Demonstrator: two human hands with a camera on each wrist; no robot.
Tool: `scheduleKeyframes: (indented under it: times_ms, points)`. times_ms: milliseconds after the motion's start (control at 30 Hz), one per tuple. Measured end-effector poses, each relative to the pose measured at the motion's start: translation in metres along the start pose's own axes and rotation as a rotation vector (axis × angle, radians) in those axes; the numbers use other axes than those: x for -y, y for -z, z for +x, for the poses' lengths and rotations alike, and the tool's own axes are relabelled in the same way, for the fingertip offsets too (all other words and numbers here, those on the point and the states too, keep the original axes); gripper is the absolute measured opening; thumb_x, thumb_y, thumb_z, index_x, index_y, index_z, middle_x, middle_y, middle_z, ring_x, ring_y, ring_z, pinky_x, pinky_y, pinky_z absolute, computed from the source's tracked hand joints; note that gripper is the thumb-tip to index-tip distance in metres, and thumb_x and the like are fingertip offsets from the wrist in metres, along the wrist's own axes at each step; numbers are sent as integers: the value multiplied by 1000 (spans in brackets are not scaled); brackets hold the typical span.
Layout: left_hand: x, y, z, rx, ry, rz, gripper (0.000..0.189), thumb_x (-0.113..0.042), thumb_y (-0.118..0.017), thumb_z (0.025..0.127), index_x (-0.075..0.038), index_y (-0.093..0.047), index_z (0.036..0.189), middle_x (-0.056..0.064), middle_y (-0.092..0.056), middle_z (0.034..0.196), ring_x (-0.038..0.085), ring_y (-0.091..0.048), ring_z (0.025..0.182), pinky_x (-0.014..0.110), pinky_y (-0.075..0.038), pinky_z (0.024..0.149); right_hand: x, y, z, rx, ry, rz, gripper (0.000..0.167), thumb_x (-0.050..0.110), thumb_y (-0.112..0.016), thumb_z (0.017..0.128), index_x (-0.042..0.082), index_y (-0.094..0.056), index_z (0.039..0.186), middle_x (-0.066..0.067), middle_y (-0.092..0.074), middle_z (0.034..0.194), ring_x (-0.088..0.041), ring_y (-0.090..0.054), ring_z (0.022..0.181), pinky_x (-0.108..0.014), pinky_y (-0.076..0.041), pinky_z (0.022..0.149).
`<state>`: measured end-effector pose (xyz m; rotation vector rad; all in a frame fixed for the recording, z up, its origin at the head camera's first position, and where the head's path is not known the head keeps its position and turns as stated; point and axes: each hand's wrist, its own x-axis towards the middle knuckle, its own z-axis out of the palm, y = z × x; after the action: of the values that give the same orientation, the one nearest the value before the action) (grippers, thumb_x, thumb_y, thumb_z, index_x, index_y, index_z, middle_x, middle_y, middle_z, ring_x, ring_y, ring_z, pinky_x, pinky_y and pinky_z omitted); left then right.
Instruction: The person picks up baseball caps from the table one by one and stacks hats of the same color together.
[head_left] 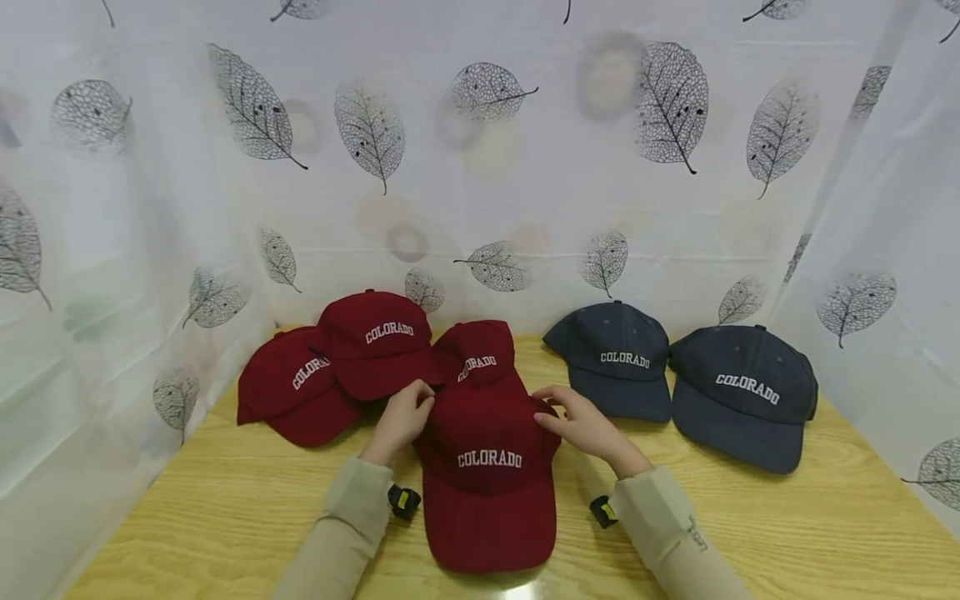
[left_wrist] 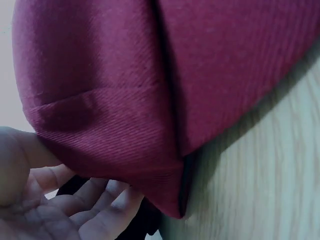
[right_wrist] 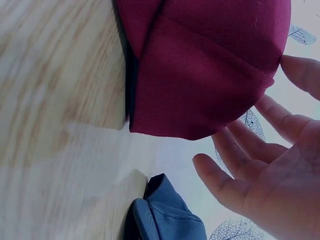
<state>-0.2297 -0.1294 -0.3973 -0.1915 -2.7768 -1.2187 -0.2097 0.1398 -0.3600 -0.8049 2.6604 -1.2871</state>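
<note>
A dark red baseball cap (head_left: 489, 475) with white COLORADO lettering lies on the table between the hands, its visor toward me. My left hand (head_left: 405, 417) pinches the left rear edge of this cap; in the left wrist view the thumb is against the fabric and the other fingers (left_wrist: 107, 212) curl by the rim. At the right rear side is my right hand (head_left: 581, 423), its fingers spread and relaxed, fingertips touching the crown. Directly behind sits another red cap (head_left: 480, 346), its visor covered by the front one.
Left of the hands, one red cap (head_left: 378, 342) overlaps another red cap (head_left: 296, 400). To the right stand a navy cap (head_left: 618, 358) and a second navy cap (head_left: 742, 396). A leaf-patterned curtain (head_left: 495, 200) encloses the back and sides of the wooden table (head_left: 225, 517).
</note>
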Motion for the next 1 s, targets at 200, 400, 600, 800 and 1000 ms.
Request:
scheduleKeyframes:
  times_ms: [200,400,600,800,1000]
  points:
    - [-2,4,1,-10,88,-197,11,-7,-52,88,-4,-45,94,12,-52,94,24,-51,82,35,-41,66,-3,-1,1,-11,16,-21,30,6,-53,88,-9,-50,114,-24,-49,114,-39,-45,106,-56,-33,85]
    - [-4,6,2,-22,222,-476,19,-7,-49,88,-2,-44,106,14,-48,95,22,-46,70,29,-38,55,-23,-4,4,-14,39,-46,30,16,-55,88,-1,-53,113,-15,-51,113,-31,-47,105,-53,-36,84]
    - [-3,8,3,-123,342,-712,17,-5,-47,88,-1,-46,105,10,-48,88,23,-48,81,33,-44,63,-22,-3,4,-17,43,-65,29,16,-56,87,0,-55,111,-13,-53,111,-29,-48,103,-52,-36,84]
    - [-8,10,3,-318,416,-885,26,-2,-45,85,-4,-40,110,10,-40,97,17,-43,76,27,-43,57,-22,-4,4,-7,66,-83,32,17,-59,85,-1,-55,111,-12,-53,110,-29,-48,102,-48,-36,85]
    - [-6,17,2,-487,442,-1116,53,4,-42,84,-12,-17,128,13,-11,131,23,-36,99,26,-45,57,-22,-3,4,0,74,-105,32,19,-59,85,0,-55,111,-12,-53,109,-28,-49,101,-46,-37,85]
